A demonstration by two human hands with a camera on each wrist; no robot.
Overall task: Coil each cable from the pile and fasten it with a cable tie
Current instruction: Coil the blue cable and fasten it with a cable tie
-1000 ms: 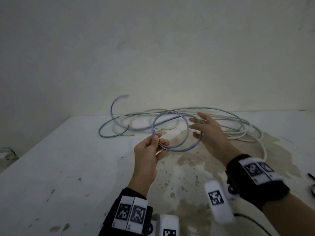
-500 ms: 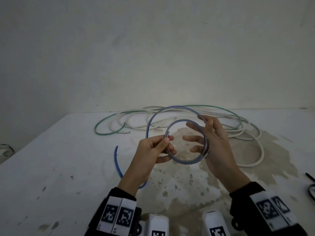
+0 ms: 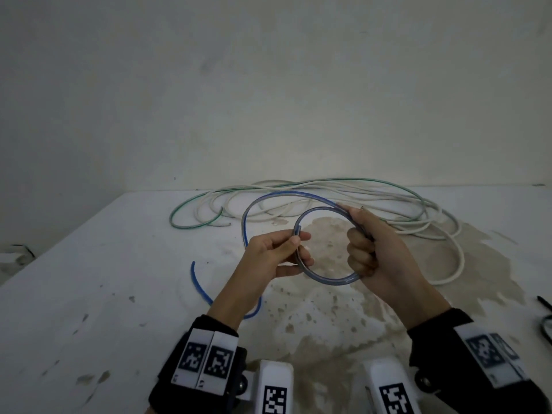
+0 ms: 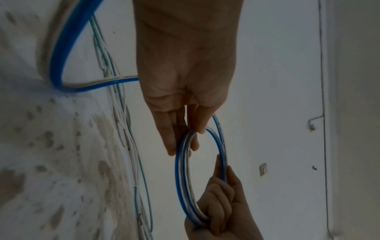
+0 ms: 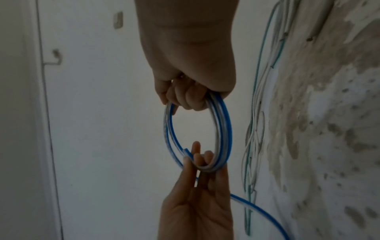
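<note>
A blue-and-clear cable (image 3: 325,278) is wound into a small coil held above the white table (image 3: 89,294). My left hand (image 3: 277,255) pinches the coil's left side between thumb and fingers, with the cable's cut end just above the thumb. My right hand (image 3: 367,252) grips the coil's right side in a fist. The coil (image 4: 183,186) shows two or three turns in the left wrist view and again as the coil (image 5: 222,129) in the right wrist view. A loose blue tail (image 3: 198,286) curves down onto the table below my left wrist. The pile of white and green cables (image 3: 343,201) lies behind.
The table's far edge meets a plain wall (image 3: 268,100). A brown stain (image 3: 328,309) covers the table's middle. A small black item (image 3: 545,306) lies at the right edge. The table's left edge runs diagonally at the left.
The right hand has closed from spread fingers into a fist round the coil. Another turn has been gathered and the coil is tighter. The loose tail now lies on the table.
</note>
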